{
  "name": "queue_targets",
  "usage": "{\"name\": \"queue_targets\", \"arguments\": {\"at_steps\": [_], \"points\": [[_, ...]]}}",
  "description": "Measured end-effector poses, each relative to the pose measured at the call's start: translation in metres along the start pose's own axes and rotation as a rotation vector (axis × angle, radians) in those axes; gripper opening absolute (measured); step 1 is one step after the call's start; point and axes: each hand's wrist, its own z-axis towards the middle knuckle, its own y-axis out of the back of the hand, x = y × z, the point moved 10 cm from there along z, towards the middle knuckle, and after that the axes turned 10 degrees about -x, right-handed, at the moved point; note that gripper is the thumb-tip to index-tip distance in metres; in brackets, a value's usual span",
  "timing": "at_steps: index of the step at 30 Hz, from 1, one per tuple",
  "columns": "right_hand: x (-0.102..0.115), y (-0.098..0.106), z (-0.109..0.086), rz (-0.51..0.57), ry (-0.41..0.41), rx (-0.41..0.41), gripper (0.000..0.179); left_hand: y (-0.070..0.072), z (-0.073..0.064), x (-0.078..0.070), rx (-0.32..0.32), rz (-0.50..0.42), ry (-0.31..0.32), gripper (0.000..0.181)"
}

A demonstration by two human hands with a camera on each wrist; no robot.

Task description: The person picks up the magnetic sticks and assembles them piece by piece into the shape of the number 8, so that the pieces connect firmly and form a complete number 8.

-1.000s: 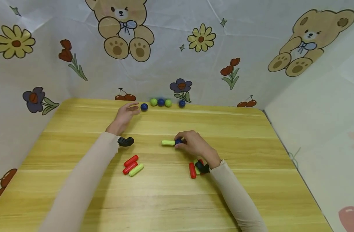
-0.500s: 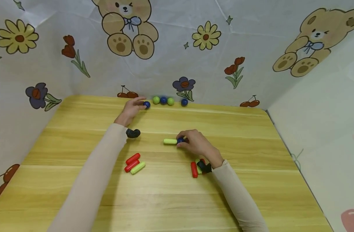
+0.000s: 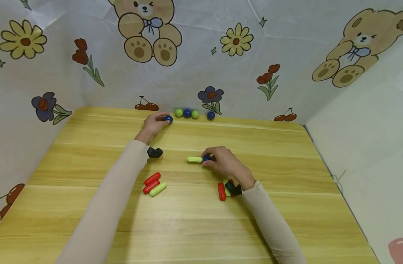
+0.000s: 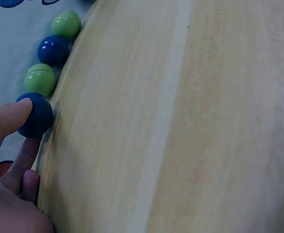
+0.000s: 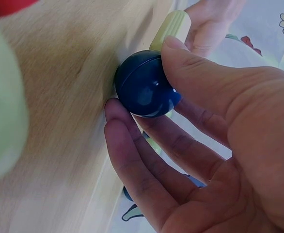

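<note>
At the table's back edge my left hand pinches a blue ball between thumb and fingers. Nearer the middle, my right hand grips another blue ball by its sides. A yellow-green stick lies end-on against that second ball and points left; in the right wrist view its ridged end shows beyond the thumb. Past the left fingers, a green ball, a blue ball and another green ball sit in a row.
One more blue ball sits farther right along the back edge. Two red sticks and a yellow-green stick lie front left. Red sticks and a green one lie under the right wrist, partly hidden. A patterned cloth hangs behind the table.
My left hand has moved right to the leftmost blue ball and taken hold of it with thumb and fingers. The right hand keeps its grip on its ball; the view has shifted slightly.
</note>
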Motion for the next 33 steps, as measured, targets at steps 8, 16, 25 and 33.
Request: {"name": "queue_targets", "arguments": {"at_steps": [8, 16, 25, 33], "points": [[0.003, -0.001, 0.001, -0.017, 0.007, 0.003, 0.026, 0.002, -0.009, -0.006, -0.002, -0.035, 0.003, 0.040], [0.005, 0.000, 0.001, -0.018, 0.025, -0.003, 0.026, -0.007, -0.033, -0.015, 0.125, 0.003, -0.042, 0.040], [0.005, -0.002, 0.002, -0.022, 0.032, 0.010, 0.026, -0.030, -0.083, -0.020, 0.353, 0.090, -0.137, 0.036], [0.004, 0.000, 0.001, -0.010, 0.036, -0.004, 0.025, -0.045, -0.112, -0.021, 0.427, 0.125, -0.188, 0.031]]}}
